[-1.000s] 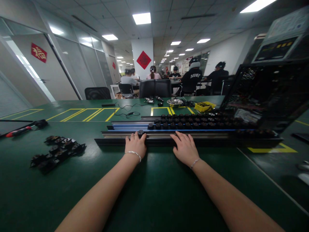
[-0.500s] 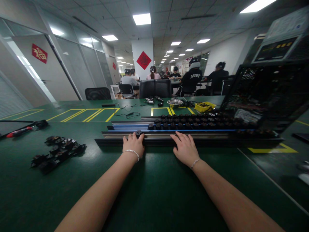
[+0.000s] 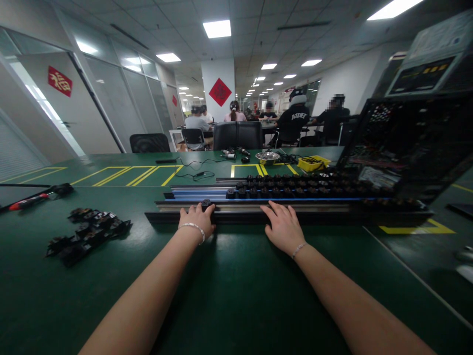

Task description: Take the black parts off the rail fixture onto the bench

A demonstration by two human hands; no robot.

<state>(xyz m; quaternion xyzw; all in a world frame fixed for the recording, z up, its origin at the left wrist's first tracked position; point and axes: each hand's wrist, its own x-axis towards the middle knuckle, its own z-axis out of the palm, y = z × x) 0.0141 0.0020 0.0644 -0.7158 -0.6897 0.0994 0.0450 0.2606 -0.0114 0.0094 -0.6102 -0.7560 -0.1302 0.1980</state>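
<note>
Black module [image 3: 206, 202]: my left hand [image 3: 195, 220] is touching it, eleven o'clock; grip, I cannot tell.
Rail [image 3: 240, 217]: my right hand [image 3: 284, 227] is resting there, one o'clock, grip apart.

Before me, rails [image 3: 242, 217] lie on the worktop [image 3: 236, 291], parts [image 3: 94, 230] to their left, bowl [image 3: 268, 157] and basket [image 3: 303, 166] behind.

The left forearm [image 3: 148, 291] slants far and right, the right forearm [image 3: 351, 291] far and left. The left grip [image 3: 195, 221] is palm down with fingers [image 3: 191, 210] bent; the right grip [image 3: 284, 226], well apart from it, lies palm down, fingers loosely spread, thumb [image 3: 267, 230] pointing left.
</note>
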